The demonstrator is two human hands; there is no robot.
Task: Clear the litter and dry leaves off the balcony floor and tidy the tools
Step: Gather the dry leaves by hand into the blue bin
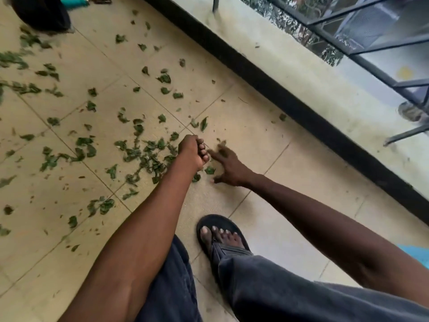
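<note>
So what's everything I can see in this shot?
leaves: too many to count, green, scattered over the tiles, thickest left of the hands
floor tiles: several, beige, whole floor
parapet ledge: one, pale with a black base strip, upper right
metal railing: one, dark, above the ledge
teal-handled tool: one, top edge, kind unclear
dark object: one, black, top left, blurred
sandal: one, black, on a foot at bottom centre
trousers: dark grey, bottom
left hand: fist closed, contents hidden
right hand: fingers spread, low over the leaves
</note>
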